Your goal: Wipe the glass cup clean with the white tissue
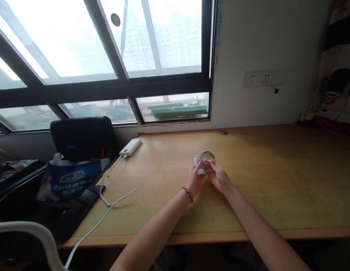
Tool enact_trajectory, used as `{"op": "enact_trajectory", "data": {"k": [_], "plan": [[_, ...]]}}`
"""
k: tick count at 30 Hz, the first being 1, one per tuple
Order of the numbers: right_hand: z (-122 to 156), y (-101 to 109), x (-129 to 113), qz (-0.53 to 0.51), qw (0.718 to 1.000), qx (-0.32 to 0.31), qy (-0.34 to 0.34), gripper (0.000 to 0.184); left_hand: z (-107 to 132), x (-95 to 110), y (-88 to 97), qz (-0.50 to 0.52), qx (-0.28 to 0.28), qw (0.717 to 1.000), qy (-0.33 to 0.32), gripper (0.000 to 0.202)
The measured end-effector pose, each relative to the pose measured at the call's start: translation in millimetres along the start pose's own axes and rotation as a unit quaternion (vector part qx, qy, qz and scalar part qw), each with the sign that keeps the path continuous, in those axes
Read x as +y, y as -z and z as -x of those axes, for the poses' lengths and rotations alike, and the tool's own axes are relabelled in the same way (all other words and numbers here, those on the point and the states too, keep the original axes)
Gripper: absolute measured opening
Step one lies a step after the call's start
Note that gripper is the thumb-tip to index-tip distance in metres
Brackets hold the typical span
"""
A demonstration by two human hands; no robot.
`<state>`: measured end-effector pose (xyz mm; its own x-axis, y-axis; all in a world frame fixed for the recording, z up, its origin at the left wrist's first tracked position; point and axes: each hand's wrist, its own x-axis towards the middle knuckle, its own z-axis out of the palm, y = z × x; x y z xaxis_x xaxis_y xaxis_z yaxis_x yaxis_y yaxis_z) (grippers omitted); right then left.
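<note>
Above the desk, both hands meet around a small rounded, brownish, see-through object (207, 156) with dark lines across it. I cannot make out its exact kind. My left hand (194, 177), with a beaded bracelet (187, 194) at the wrist, grips its left side, along with a white tissue-like piece (201, 171) that shows between the fingers and below the object. My right hand (219, 177) is closed on the object's right edge, thumb and fingers pinching it. Parts of the fingers are hidden behind it.
A white power bank (130, 147) with a white cable (110, 205) lies on the wooden desk (265, 195) at left. Beyond that edge are a black chair (83, 131) and a blue bag (70, 180). Wall sockets (259, 78) and a window (163, 37) are behind.
</note>
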<state>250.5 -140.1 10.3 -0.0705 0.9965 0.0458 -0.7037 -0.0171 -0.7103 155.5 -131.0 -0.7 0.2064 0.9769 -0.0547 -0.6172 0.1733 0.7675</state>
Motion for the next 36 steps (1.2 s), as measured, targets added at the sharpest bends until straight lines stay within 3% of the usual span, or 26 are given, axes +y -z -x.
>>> {"op": "enact_trajectory", "data": {"k": [7,12,16,24,27,32,36], "plan": [[-0.3,8.8,0.8,0.062,0.997,-0.017,-0.038,0.018,-14.2,-0.8,11.8,0.052,0.024,0.998,-0.017,0.016],[-1.1,14.6,-8.1,0.002,0.994,-0.008,-0.109,0.025,-12.5,5.6,12.2,-0.078,0.028,0.994,-0.077,0.022],[-4.1,18.1,-7.6,-0.040,0.988,0.037,-0.142,0.017,-7.1,9.0,7.4,-0.172,-0.026,0.978,-0.116,0.029],[-13.2,28.2,-2.6,-0.082,0.987,0.134,-0.029,0.013,-7.4,-7.0,6.2,-0.175,-0.059,0.978,-0.098,0.035],[-16.1,31.2,-3.8,-0.089,0.984,0.153,0.019,0.017,-0.4,-16.8,2.5,-0.208,-0.091,0.966,-0.124,0.038],[-16.9,28.9,-4.7,-0.088,0.984,0.146,0.048,0.021,8.7,-35.6,1.5,-0.280,-0.104,0.943,-0.149,0.057],[-14.4,24.1,-3.7,-0.089,0.988,0.121,0.046,0.020,4.7,-31.9,5.5,-0.318,-0.084,0.932,-0.150,0.059]]}}
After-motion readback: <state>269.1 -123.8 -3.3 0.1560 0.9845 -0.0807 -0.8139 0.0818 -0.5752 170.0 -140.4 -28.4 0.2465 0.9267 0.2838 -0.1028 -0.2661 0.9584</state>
